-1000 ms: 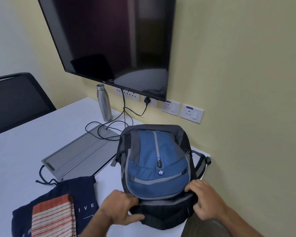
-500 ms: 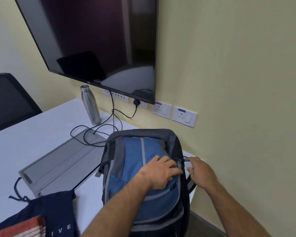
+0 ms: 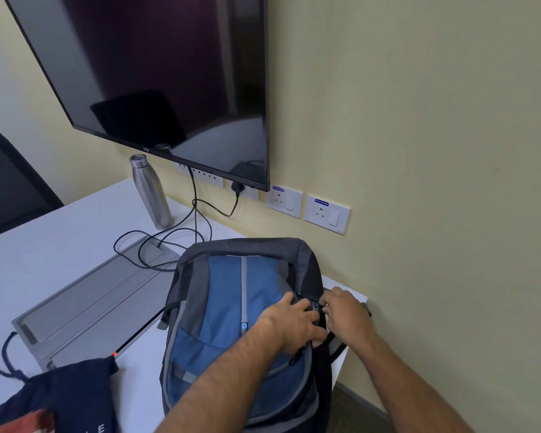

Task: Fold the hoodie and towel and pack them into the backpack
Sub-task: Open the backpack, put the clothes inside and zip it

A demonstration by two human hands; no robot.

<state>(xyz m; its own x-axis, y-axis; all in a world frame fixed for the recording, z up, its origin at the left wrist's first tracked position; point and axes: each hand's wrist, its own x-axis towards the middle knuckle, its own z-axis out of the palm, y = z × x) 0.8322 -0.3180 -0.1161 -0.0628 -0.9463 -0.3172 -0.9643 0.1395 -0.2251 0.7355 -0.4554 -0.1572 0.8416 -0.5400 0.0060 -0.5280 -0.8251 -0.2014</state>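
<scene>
The blue and grey backpack (image 3: pixel 231 295) lies front-up on the white table (image 3: pixel 44 245), its top toward the wall. My left hand (image 3: pixel 294 323) rests on its right side, fingers curled over the fabric beside the zipper (image 3: pixel 315 306). My right hand (image 3: pixel 347 317) is at the bag's right edge and pinches the zipper pull. The folded navy hoodie (image 3: pixel 75 395) lies at the bottom left. On it sits the orange striped towel (image 3: pixel 28 421), mostly cut off by the frame.
A grey laptop (image 3: pixel 85 307) lies left of the backpack with black cables (image 3: pixel 175 239) looped over it. A steel bottle (image 3: pixel 152 192) stands near the wall under the mounted screen (image 3: pixel 156 73). A black chair (image 3: pixel 7 189) is at far left. The table's corner (image 3: pixel 356 296) is by my right hand.
Both hands left the backpack's near end and moved up to the zipper on its right side. The view shifted right, so the hoodie and towel slid toward the bottom left corner.
</scene>
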